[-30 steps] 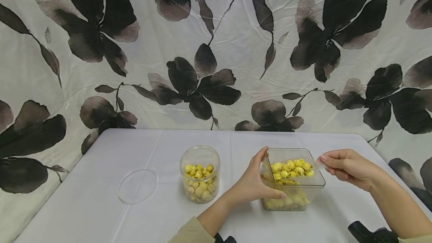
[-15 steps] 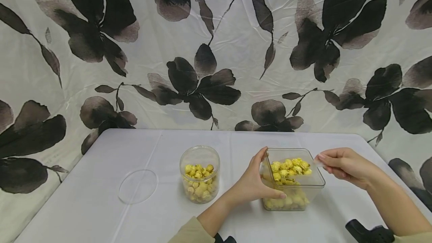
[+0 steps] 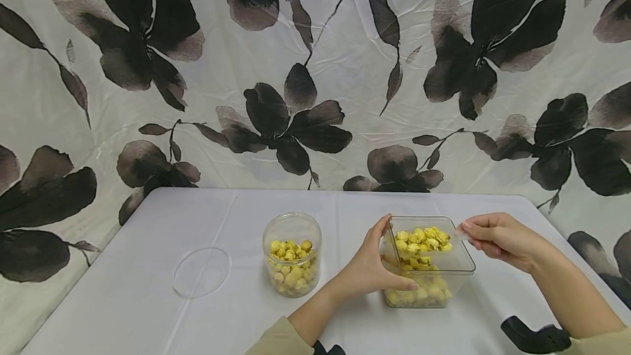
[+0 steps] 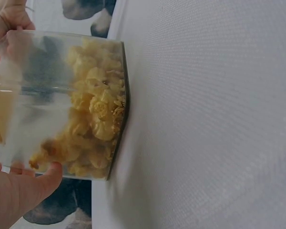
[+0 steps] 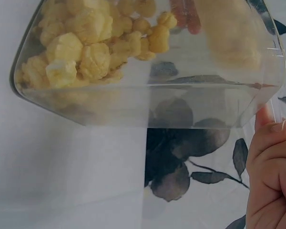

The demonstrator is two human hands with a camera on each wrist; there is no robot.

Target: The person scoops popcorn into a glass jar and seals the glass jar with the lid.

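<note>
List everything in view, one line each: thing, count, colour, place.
Square tub: one, clear plastic, right of centre on the table, popcorn at its bottom.
Scoop: one, clear, loaded with yellow popcorn, over the square tub.
Round jar: one, clear, partly filled with yellow popcorn, table centre, open.
Round lid: one, clear, flat on the table left of the jar.
Table: one, white cloth.
Backdrop: one, white with black flowers, behind the table.
Black object: one, bottom right edge, unclear what.
Left hand: grips the square tub's left side.
Right hand: pinches the scoop's handle.
</note>
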